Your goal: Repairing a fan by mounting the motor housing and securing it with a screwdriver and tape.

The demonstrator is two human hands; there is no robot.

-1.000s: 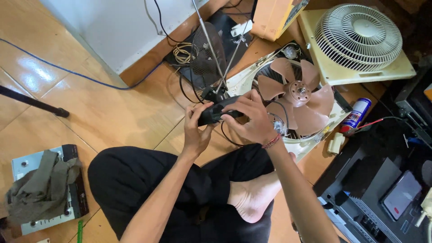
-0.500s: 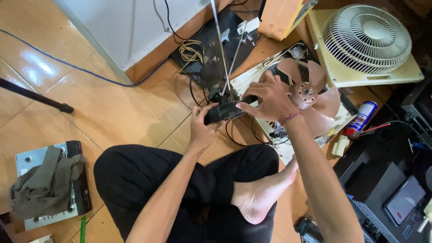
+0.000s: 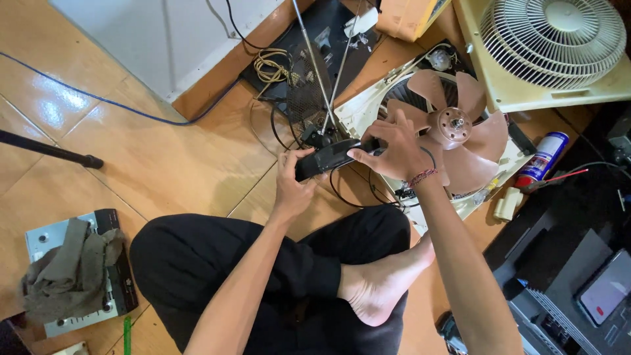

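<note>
I sit cross-legged on a wooden floor. Both my hands grip a small black elongated device [image 3: 327, 158] with black cables looping from it. My left hand [image 3: 293, 179] holds its left end from below. My right hand [image 3: 392, 149] clasps its right end; a braided band circles that wrist. Just beyond my right hand lies an opened cream fan housing [image 3: 360, 113] with a tan multi-blade fan wheel [image 3: 453, 131] facing up.
A cream box fan with a round grille [image 3: 552, 39] lies at top right. A red, white and blue spray can [image 3: 540, 160] lies beside the fan wheel. A black mesh panel with two metal rods [image 3: 309, 72] is ahead. A grey rag covers a device [image 3: 72, 269] at left. Dark electronics [image 3: 578, 283] sit at right.
My view has shifted and moved closer. Both hands stay on the black device, with my right hand now lower against the fan housing's edge.
</note>
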